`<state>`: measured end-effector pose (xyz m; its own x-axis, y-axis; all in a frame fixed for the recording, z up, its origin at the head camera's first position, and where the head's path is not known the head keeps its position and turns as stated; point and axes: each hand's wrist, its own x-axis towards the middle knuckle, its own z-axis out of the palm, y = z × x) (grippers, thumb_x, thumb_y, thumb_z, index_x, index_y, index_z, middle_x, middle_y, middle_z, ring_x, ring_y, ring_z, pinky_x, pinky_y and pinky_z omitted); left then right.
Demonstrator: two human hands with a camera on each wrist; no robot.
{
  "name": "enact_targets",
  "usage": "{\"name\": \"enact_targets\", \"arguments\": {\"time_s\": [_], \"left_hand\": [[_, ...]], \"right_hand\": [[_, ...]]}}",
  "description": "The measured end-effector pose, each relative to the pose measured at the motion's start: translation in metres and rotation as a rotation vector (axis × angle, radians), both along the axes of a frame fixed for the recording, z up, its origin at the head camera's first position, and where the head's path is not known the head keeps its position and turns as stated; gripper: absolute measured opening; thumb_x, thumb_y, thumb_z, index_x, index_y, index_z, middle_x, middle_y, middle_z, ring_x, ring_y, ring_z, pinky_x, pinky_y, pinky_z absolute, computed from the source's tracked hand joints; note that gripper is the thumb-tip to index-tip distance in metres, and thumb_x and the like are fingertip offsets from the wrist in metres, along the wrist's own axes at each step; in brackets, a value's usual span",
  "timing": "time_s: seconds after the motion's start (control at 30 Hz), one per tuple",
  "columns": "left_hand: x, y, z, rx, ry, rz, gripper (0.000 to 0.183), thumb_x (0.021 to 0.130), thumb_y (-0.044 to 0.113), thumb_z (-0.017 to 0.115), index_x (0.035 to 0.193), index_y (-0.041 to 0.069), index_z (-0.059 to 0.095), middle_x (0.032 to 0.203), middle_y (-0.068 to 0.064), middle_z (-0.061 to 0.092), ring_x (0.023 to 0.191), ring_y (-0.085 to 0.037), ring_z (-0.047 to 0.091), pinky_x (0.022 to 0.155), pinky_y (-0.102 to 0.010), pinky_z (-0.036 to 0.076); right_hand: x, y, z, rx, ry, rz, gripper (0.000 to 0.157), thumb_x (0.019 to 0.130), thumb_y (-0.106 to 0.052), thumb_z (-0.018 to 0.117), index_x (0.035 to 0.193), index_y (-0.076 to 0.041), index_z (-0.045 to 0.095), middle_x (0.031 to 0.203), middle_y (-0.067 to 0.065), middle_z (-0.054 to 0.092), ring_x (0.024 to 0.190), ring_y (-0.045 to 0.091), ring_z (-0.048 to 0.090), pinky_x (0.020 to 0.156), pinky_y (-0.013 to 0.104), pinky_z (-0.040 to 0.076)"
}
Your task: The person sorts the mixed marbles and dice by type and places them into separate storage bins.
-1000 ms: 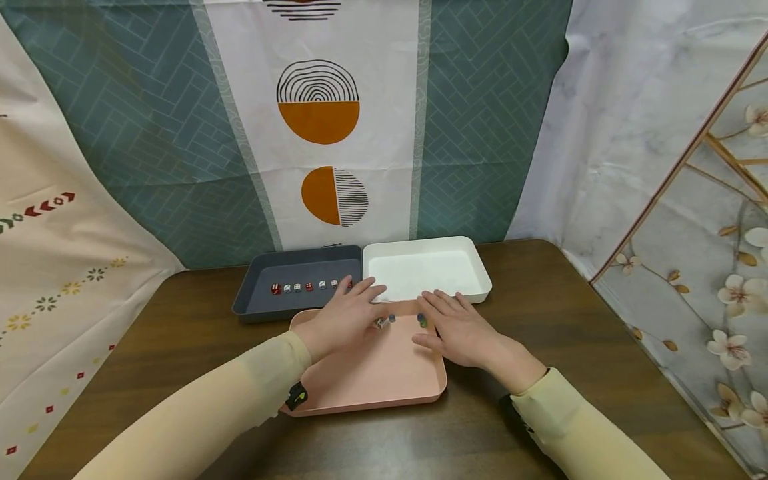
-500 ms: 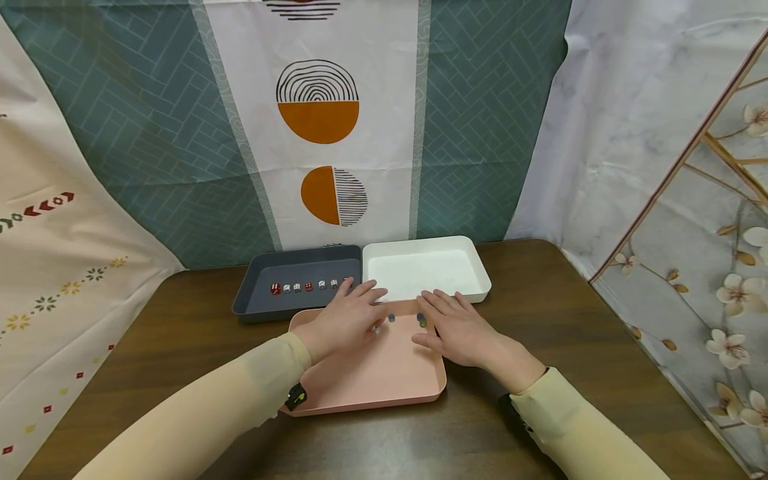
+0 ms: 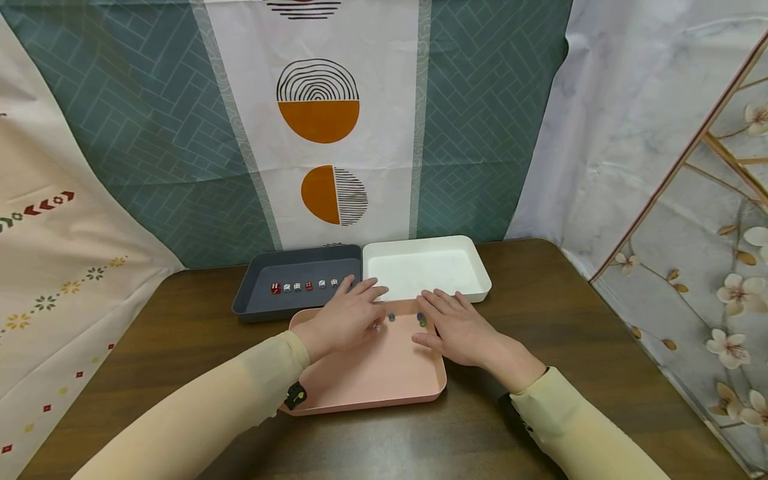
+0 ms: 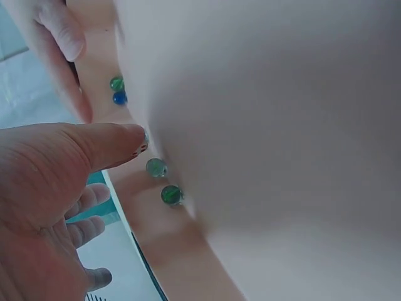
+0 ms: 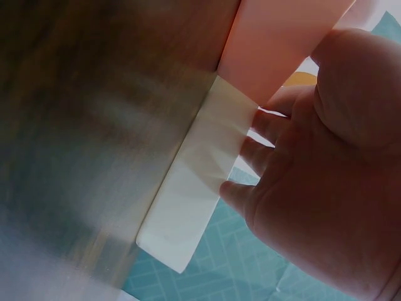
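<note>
My left hand (image 3: 348, 317) is over the far left part of the pink tray (image 3: 384, 373). Its thumb and index finger pinch a small white die (image 4: 141, 148), mostly hidden behind the thumb tip. Close by in the tray, a pale green marble (image 4: 156, 167) and a darker green marble (image 4: 171, 195) lie along the wall. Flat and straight-fingered, my right hand (image 3: 462, 330) lies over the tray's far right corner, its fingertips by the white tray's (image 3: 426, 267) near edge. Beside its thumb sit a blue marble (image 4: 119, 98) and a green marble (image 4: 117, 83).
Behind the pink tray, a dark grey tray (image 3: 258, 300) stands left of the white one. A row of red and white dice (image 3: 297, 287) lies in it, its right end partly covered by my left fingers. All three trays stand on a brown wooden table (image 3: 180, 340).
The white die between my left thumb and index finger has shifted slightly toward me and to the left, away from the marble beside it. My right hand has not moved.
</note>
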<state>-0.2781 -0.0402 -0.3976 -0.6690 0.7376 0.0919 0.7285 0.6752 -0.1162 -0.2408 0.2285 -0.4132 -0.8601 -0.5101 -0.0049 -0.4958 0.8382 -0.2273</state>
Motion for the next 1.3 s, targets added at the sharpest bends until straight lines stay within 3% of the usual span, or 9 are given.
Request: {"name": "enact_targets", "arguments": {"time_s": [0.2, 0.37, 0.77, 1.07, 1.3], "left_hand": [[0.000, -0.006, 0.009, 0.021, -0.010, 0.008, 0.010, 0.098, 0.015, 0.086, 0.107, 0.020, 0.083, 0.161, -0.014, 0.058, 0.158, -0.042, 0.041, 0.125, -0.075, 0.027], [0.000, -0.016, 0.015, 0.031, 0.007, 0.028, 0.016, 0.095, 0.007, 0.088, 0.102, 0.018, 0.080, 0.161, -0.016, 0.058, 0.158, -0.043, 0.041, 0.124, -0.075, 0.027], [-0.004, -0.046, 0.033, 0.139, 0.046, 0.096, 0.017, 0.091, 0.016, 0.094, 0.101, 0.018, 0.081, 0.162, -0.016, 0.056, 0.160, -0.043, 0.038, 0.127, -0.075, 0.022], [-0.015, -0.075, 0.037, 0.182, 0.066, 0.174, 0.014, 0.093, 0.015, 0.092, 0.100, 0.019, 0.081, 0.164, -0.020, 0.054, 0.159, -0.045, 0.038, 0.125, -0.076, 0.023], [-0.022, -0.094, 0.036, 0.170, 0.030, 0.242, 0.011, 0.095, 0.014, 0.090, 0.100, 0.019, 0.081, 0.165, -0.021, 0.052, 0.160, -0.047, 0.035, 0.125, -0.078, 0.019]], "right_hand": [[0.000, 0.000, 0.000, -0.003, -0.002, -0.001, 0.083, 0.113, -0.057, 0.057, 0.173, -0.004, 0.035, 0.179, 0.016, 0.031, 0.167, 0.039, 0.024, 0.133, 0.065, 0.013], [0.001, 0.001, 0.000, -0.005, -0.002, -0.004, 0.082, 0.113, -0.056, 0.057, 0.173, -0.005, 0.035, 0.179, 0.016, 0.032, 0.167, 0.039, 0.024, 0.132, 0.065, 0.014], [0.000, 0.002, -0.001, -0.014, -0.005, -0.008, 0.082, 0.113, -0.056, 0.057, 0.173, -0.004, 0.034, 0.179, 0.017, 0.031, 0.167, 0.039, 0.024, 0.133, 0.065, 0.013], [0.000, 0.001, -0.001, -0.013, -0.003, -0.006, 0.082, 0.113, -0.056, 0.057, 0.173, -0.004, 0.034, 0.179, 0.017, 0.031, 0.167, 0.039, 0.023, 0.133, 0.065, 0.012], [0.000, 0.000, -0.001, -0.012, 0.000, -0.001, 0.082, 0.113, -0.056, 0.056, 0.173, -0.004, 0.034, 0.179, 0.017, 0.031, 0.167, 0.039, 0.023, 0.133, 0.065, 0.012]]}}
